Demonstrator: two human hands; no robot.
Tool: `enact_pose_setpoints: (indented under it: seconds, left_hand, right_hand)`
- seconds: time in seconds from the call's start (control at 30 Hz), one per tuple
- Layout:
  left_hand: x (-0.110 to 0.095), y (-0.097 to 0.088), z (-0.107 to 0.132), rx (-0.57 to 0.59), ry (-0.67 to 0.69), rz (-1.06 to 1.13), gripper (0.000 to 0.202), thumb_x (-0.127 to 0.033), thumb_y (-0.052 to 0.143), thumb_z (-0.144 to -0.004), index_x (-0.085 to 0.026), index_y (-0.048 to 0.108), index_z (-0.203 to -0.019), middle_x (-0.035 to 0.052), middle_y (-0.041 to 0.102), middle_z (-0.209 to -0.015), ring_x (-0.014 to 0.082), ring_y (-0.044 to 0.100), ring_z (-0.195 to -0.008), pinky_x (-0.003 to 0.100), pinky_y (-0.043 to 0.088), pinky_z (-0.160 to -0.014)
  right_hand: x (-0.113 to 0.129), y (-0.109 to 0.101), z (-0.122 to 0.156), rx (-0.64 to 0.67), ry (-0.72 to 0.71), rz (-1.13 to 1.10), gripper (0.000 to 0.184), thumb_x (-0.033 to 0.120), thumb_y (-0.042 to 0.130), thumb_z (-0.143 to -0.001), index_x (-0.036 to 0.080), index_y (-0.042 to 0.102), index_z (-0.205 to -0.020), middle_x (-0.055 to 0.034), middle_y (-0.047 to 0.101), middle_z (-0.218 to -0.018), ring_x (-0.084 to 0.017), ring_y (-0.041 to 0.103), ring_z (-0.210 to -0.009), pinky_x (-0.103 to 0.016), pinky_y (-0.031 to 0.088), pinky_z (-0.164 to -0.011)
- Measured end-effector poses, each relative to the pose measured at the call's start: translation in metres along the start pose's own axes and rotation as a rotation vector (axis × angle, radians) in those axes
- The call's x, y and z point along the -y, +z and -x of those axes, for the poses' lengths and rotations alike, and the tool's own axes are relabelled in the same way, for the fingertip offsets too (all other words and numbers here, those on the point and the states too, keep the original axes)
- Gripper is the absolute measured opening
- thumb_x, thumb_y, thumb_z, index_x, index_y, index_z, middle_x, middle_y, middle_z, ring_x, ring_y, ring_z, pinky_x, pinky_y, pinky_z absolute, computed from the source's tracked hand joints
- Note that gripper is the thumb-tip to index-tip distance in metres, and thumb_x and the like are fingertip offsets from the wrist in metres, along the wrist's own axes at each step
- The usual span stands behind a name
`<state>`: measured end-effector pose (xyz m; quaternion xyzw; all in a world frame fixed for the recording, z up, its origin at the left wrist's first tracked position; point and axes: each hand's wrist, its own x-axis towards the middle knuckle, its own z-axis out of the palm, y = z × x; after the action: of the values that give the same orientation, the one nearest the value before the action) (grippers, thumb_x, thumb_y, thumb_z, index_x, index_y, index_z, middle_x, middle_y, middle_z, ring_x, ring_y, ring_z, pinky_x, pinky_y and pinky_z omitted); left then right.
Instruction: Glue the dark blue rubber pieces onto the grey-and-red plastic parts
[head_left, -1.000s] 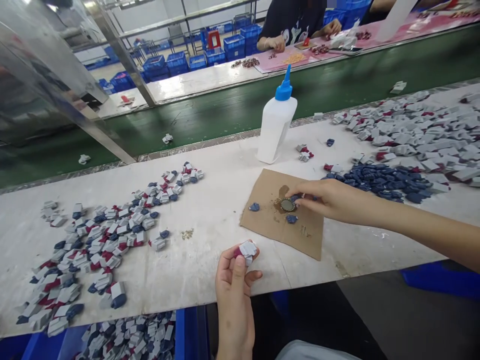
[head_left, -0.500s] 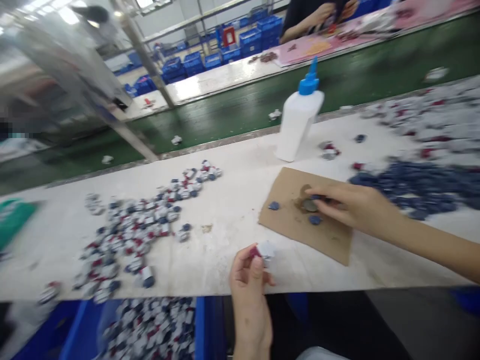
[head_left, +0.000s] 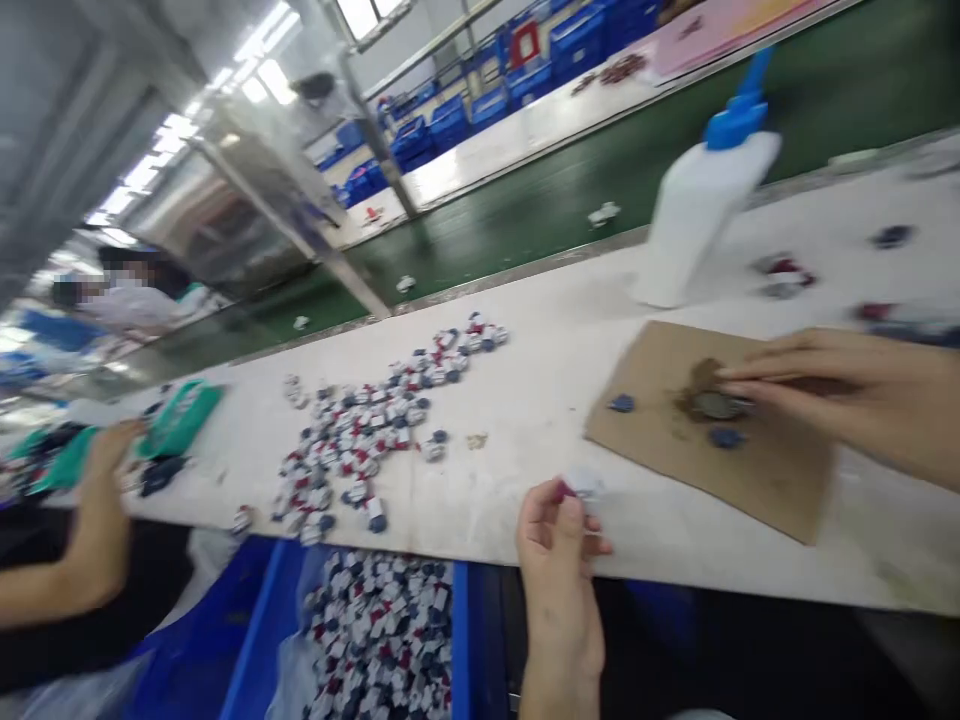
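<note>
Between the thumb and fingers of my left hand (head_left: 562,560) is a small white and dark-red piece (head_left: 583,487), held above the table's front edge. My right hand (head_left: 862,390) is pinched at a round greyish disc (head_left: 716,405) on a brown cardboard sheet (head_left: 660,455). A small dark-blue piece is at its fingertips, mostly hidden and blurred now. A brown wet smear (head_left: 703,375) surrounds the disc. Two loose blue pieces lie on the cardboard: one blue piece (head_left: 621,403) at the left, another (head_left: 726,437) just below the disc. Behind stands a white squeeze bottle (head_left: 694,215) with a blue nozzle.
Many white, red and blue pieces (head_left: 360,440) are heaped on the white table (head_left: 517,400). A blue bin (head_left: 461,640) below holds more. Beyond runs a green conveyor (head_left: 510,245). At left, a co-worker's arm (head_left: 97,520) reaches near a green container (head_left: 180,415).
The view has swung left, bringing the co-worker's arm in. My left hand keeps the white and red piece. My right hand stays pinched by the disc.
</note>
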<state>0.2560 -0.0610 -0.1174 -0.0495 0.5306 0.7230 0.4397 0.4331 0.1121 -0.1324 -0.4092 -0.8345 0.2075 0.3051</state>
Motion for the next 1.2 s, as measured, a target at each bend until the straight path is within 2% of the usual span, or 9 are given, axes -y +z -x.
enact_pose_setpoints:
  seconds: [0.17, 0.33, 0.57, 0.7, 0.8, 0.93, 1.0, 1.1, 1.2]
  left_hand:
    - [0.002, 0.009, 0.001, -0.013, -0.041, -0.060, 0.041, -0.037, 0.087, -0.050, -0.018, 0.069, -0.081, -0.0034, 0.061, -0.068, 0.0038, 0.057, -0.056, 0.011, 0.048, -0.050]
    - [-0.001, 0.010, 0.002, -0.003, -0.053, -0.121, 0.040, -0.037, 0.086, -0.052, -0.018, 0.068, -0.083, -0.0036, 0.062, -0.068, 0.0050, 0.060, -0.057, 0.011, 0.051, -0.052]
    - [0.000, 0.007, 0.001, -0.020, -0.060, -0.111, 0.037, -0.033, 0.085, -0.056, -0.019, 0.066, -0.084, -0.0038, 0.063, -0.071, 0.0055, 0.061, -0.060, 0.012, 0.052, -0.055]
    - [0.002, 0.007, 0.001, 0.018, -0.068, -0.116, 0.037, -0.031, 0.087, -0.052, -0.018, 0.064, -0.080, -0.0037, 0.065, -0.072, 0.0077, 0.066, -0.063, 0.012, 0.052, -0.056]
    - [0.002, 0.009, 0.003, 0.049, -0.069, -0.119, 0.034, -0.030, 0.086, -0.053, -0.017, 0.065, -0.076, -0.0021, 0.067, -0.069, 0.0091, 0.067, -0.065, 0.013, 0.051, -0.058]
    - [0.003, 0.012, 0.007, 0.102, -0.068, -0.129, 0.031, -0.028, 0.085, -0.053, -0.016, 0.066, -0.074, 0.0018, 0.071, -0.073, 0.0132, 0.069, -0.069, 0.016, 0.050, -0.057]
    - [0.005, 0.013, 0.009, 0.125, -0.068, -0.122, 0.030, -0.026, 0.085, -0.054, -0.016, 0.065, -0.074, 0.0021, 0.072, -0.073, 0.0141, 0.069, -0.069, 0.016, 0.049, -0.055]
    - [0.006, 0.015, 0.013, 0.134, -0.072, -0.095, 0.031, -0.025, 0.085, -0.054, -0.018, 0.064, -0.075, 0.0013, 0.072, -0.073, 0.0156, 0.070, -0.071, 0.017, 0.048, -0.054]
    - [0.006, 0.016, 0.016, 0.129, -0.070, -0.081, 0.031, -0.024, 0.085, -0.053, -0.019, 0.062, -0.072, 0.0006, 0.072, -0.072, 0.0155, 0.070, -0.071, 0.016, 0.047, -0.054]
  right_hand:
    - [0.013, -0.008, -0.008, 0.180, 0.104, -0.176, 0.030, 0.038, 0.049, -0.083, 0.020, 0.072, -0.091, -0.0107, 0.065, -0.104, -0.024, 0.063, -0.090, -0.032, 0.054, -0.068]
    - [0.006, -0.004, -0.005, 0.183, -0.014, -0.066, 0.038, 0.028, 0.040, -0.087, 0.018, 0.064, -0.115, -0.0113, 0.063, -0.106, -0.022, 0.061, -0.091, -0.037, 0.055, -0.074]
    - [-0.004, 0.008, -0.004, 0.138, -0.253, 0.092, 0.033, 0.019, 0.035, -0.091, 0.017, 0.067, -0.100, -0.0122, 0.062, -0.099, -0.022, 0.059, -0.091, -0.038, 0.053, -0.076]
    - [-0.007, 0.014, -0.003, 0.147, -0.288, 0.122, 0.035, 0.021, 0.033, -0.092, 0.017, 0.067, -0.096, -0.0122, 0.064, -0.098, -0.023, 0.059, -0.091, -0.041, 0.053, -0.075]
    - [0.012, 0.005, -0.001, 0.132, -0.272, 0.049, 0.033, 0.023, 0.036, -0.092, 0.018, 0.067, -0.098, -0.0117, 0.064, -0.101, -0.023, 0.060, -0.092, -0.039, 0.054, -0.076]
    - [0.064, -0.011, 0.005, 0.095, -0.035, -0.328, 0.018, 0.028, 0.053, -0.088, 0.023, 0.069, -0.094, -0.0066, 0.066, -0.095, -0.020, 0.064, -0.089, -0.029, 0.056, -0.072]
    - [0.087, -0.013, 0.011, 0.106, 0.033, -0.478, 0.013, 0.029, 0.059, -0.084, 0.024, 0.070, -0.089, -0.0054, 0.067, -0.091, -0.019, 0.064, -0.088, -0.025, 0.057, -0.071]
    - [0.106, -0.009, 0.018, 0.115, 0.008, -0.555, 0.012, 0.024, 0.060, -0.083, 0.024, 0.071, -0.089, -0.0049, 0.067, -0.090, -0.016, 0.065, -0.087, -0.022, 0.056, -0.072]
    - [0.109, -0.002, 0.020, 0.097, -0.015, -0.571, 0.012, 0.020, 0.060, -0.083, 0.022, 0.070, -0.088, -0.0046, 0.068, -0.090, -0.015, 0.065, -0.084, -0.021, 0.056, -0.072]
